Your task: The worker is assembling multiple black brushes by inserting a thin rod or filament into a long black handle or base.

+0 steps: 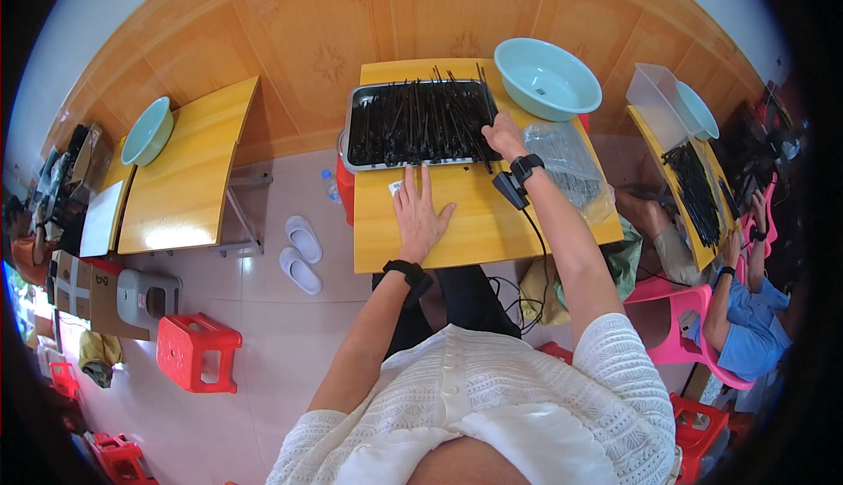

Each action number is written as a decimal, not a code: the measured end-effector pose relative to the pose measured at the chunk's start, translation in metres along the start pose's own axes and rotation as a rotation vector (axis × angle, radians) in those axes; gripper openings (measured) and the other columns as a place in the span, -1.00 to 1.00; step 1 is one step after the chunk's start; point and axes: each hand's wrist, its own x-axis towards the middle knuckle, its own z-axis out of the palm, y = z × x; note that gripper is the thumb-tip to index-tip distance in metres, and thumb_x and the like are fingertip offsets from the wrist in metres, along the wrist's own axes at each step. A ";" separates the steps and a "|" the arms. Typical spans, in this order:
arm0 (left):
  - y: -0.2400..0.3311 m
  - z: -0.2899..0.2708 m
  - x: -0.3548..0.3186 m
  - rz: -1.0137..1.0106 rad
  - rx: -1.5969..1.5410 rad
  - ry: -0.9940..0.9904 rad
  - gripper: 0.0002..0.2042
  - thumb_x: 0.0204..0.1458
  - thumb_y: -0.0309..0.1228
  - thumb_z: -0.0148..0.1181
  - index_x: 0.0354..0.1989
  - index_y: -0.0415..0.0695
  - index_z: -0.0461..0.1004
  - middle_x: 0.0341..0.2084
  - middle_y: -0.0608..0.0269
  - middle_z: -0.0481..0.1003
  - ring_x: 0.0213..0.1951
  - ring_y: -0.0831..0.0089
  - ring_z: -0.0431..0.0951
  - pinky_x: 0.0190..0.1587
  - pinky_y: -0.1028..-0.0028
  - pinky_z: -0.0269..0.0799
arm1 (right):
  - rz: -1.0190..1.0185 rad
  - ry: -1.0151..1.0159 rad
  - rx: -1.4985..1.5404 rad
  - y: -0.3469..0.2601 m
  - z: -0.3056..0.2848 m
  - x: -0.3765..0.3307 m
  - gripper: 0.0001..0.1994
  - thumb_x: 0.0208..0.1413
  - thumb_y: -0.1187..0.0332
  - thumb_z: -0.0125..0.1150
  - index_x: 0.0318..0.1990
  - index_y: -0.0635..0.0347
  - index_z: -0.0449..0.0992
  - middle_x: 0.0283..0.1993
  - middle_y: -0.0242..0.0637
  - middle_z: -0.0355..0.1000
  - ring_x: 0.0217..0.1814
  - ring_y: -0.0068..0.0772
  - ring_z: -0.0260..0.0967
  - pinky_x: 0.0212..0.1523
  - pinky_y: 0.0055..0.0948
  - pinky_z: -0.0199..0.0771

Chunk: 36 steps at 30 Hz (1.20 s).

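Note:
A metal tray (355, 103) full of thin black sticks (413, 121) sits at the far side of the yellow table (465, 230) in front of me. My left hand (419, 215) lies flat and open on the tabletop just below the tray, beside a small white label (395, 188). My right hand (503, 136) reaches to the tray's right end, its fingers closed among the black sticks. Both wrists wear black bands, and a cable hangs from the right one.
A pale blue basin (546, 78) stands at the table's far right, with a clear plastic bag (571, 165) below it. A second yellow table (189, 169) with a green basin (147, 130) is at left. White slippers (301, 253), a red stool (198, 352). Another person (742, 323) works at the right table.

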 end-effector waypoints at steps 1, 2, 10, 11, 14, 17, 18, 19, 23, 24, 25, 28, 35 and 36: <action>-0.001 0.000 0.000 0.005 0.012 0.002 -0.10 -0.22 -0.15 0.28 0.29 -0.13 -0.11 0.22 -0.11 -0.07 0.11 -0.03 0.12 0.14 0.18 -0.02 | -0.016 -0.005 0.031 0.001 -0.002 -0.003 -0.54 -0.08 0.29 0.14 -0.09 0.42 0.22 -0.13 0.21 0.36 -0.03 0.15 0.32 -0.02 -0.12 0.30; -0.001 0.000 0.000 0.004 0.012 0.002 -0.10 -0.22 -0.15 0.28 0.29 -0.13 -0.11 0.22 -0.11 -0.07 0.11 -0.03 0.12 0.14 0.18 -0.02 | -0.016 -0.006 0.030 0.000 -0.006 -0.006 -0.54 -0.08 0.29 0.14 -0.09 0.42 0.22 -0.13 0.21 0.36 -0.03 0.15 0.32 -0.02 -0.12 0.30; 0.000 0.002 0.000 -0.004 -0.071 0.020 -0.11 -0.24 -0.21 0.30 0.28 -0.15 -0.08 0.20 -0.13 -0.05 0.17 -0.04 0.06 0.17 0.12 -0.05 | -0.026 0.089 0.213 0.033 -0.023 -0.011 -0.50 -0.14 0.28 0.14 -0.10 0.54 0.25 -0.14 0.30 0.33 -0.02 0.21 0.28 -0.02 -0.13 0.27; -0.002 0.002 0.000 -0.005 -0.071 0.021 -0.11 -0.24 -0.21 0.30 0.28 -0.15 -0.08 0.20 -0.13 -0.05 0.17 -0.04 0.06 0.17 0.12 -0.05 | -0.028 0.089 0.212 0.035 -0.025 -0.013 -0.50 -0.14 0.28 0.14 -0.10 0.54 0.25 -0.14 0.30 0.33 -0.02 0.21 0.28 -0.02 -0.13 0.27; -0.004 0.003 0.000 -0.028 -0.139 0.067 -0.12 -0.25 -0.25 0.32 0.26 -0.16 -0.06 0.16 -0.16 0.00 0.15 -0.04 0.09 0.16 0.12 -0.03 | 0.010 0.088 0.376 0.043 -0.033 -0.019 -0.50 -0.16 0.30 0.13 -0.11 0.55 0.25 -0.13 0.30 0.33 0.00 0.18 0.28 -0.03 -0.16 0.27; -0.010 0.004 -0.001 -0.089 -0.267 0.060 -0.20 -0.23 -0.30 0.31 0.22 -0.19 0.01 0.12 -0.17 0.04 0.13 -0.03 0.10 0.15 0.19 0.02 | -0.039 0.132 0.422 0.049 -0.042 -0.025 -0.53 -0.16 0.38 0.09 -0.05 0.47 0.28 -0.19 -0.10 0.38 -0.15 -0.26 0.30 -0.11 -0.41 0.27; -0.016 0.008 -0.003 -0.098 -0.330 0.141 -0.25 -0.21 -0.33 0.30 0.19 -0.21 0.05 0.06 -0.17 0.12 0.09 -0.01 0.16 0.12 0.24 0.08 | -0.028 0.079 0.505 0.047 -0.047 -0.029 -0.53 -0.17 0.38 0.09 -0.05 0.46 0.29 -0.20 -0.13 0.38 -0.18 -0.30 0.30 -0.14 -0.43 0.28; -0.020 0.012 -0.006 -0.108 -0.392 0.223 -0.30 -0.19 -0.36 0.29 0.16 -0.23 0.09 0.01 -0.16 0.19 0.04 0.01 0.23 0.08 0.29 0.15 | -0.017 0.024 0.586 0.045 -0.051 -0.035 -0.52 -0.18 0.39 0.09 -0.04 0.46 0.29 -0.22 -0.16 0.38 -0.22 -0.33 0.29 -0.17 -0.46 0.28; 0.007 0.008 -0.009 -0.271 -0.624 -0.024 -0.34 -0.13 -0.35 0.26 0.15 -0.27 0.09 -0.06 -0.15 0.30 -0.02 0.10 0.34 0.03 0.36 0.24 | 0.027 0.056 0.670 0.052 -0.064 -0.047 -0.66 -0.23 0.37 0.13 -0.32 0.52 0.37 -0.43 -0.10 0.39 -0.47 -0.33 0.32 -0.45 -0.35 0.32; 0.014 0.018 -0.008 -0.303 -0.869 -0.177 -0.37 -0.07 -0.29 0.23 0.13 -0.28 0.11 -0.11 -0.08 0.34 -0.09 0.18 0.38 -0.02 0.36 0.29 | 0.047 0.062 0.707 0.050 -0.062 -0.049 -0.66 -0.23 0.37 0.14 -0.31 0.51 0.37 -0.43 -0.11 0.39 -0.47 -0.34 0.32 -0.45 -0.37 0.32; 0.021 0.028 -0.008 -0.330 -1.114 -0.333 -0.40 -0.02 -0.23 0.20 0.12 -0.30 0.13 -0.16 0.00 0.39 -0.16 0.25 0.43 -0.07 0.36 0.33 | 0.068 0.069 0.744 0.049 -0.060 -0.051 -0.66 -0.22 0.36 0.14 -0.30 0.50 0.37 -0.43 -0.12 0.40 -0.47 -0.36 0.32 -0.45 -0.38 0.32; 0.065 0.028 0.003 -0.664 -1.595 -0.705 -0.30 -0.01 0.01 0.12 0.13 -0.31 0.11 -0.07 -0.02 0.34 -0.06 0.27 0.38 -0.03 0.37 0.30 | 0.075 0.060 0.681 0.055 -0.063 -0.060 -0.64 -0.21 0.36 0.14 -0.26 0.48 0.36 -0.43 -0.14 0.39 -0.47 -0.40 0.32 -0.49 -0.41 0.31; 0.110 0.060 0.040 -0.741 -1.936 -0.933 -0.30 -0.05 0.16 0.06 0.08 -0.20 0.19 -0.03 0.12 0.32 -0.01 0.36 0.31 0.03 0.39 0.25 | 0.116 0.029 0.727 0.054 -0.063 -0.109 -0.65 -0.15 0.40 0.10 -0.18 0.44 0.35 -0.35 -0.19 0.40 -0.36 -0.44 0.33 -0.36 -0.46 0.34; 0.117 0.060 0.042 -0.720 -1.965 -0.894 -0.35 -0.05 0.16 0.06 0.05 -0.13 0.24 -0.06 0.19 0.35 -0.03 0.38 0.33 0.02 0.38 0.25 | 0.122 0.034 0.726 0.060 -0.059 -0.117 -0.65 -0.15 0.40 0.10 -0.18 0.44 0.35 -0.35 -0.19 0.40 -0.36 -0.44 0.33 -0.36 -0.46 0.34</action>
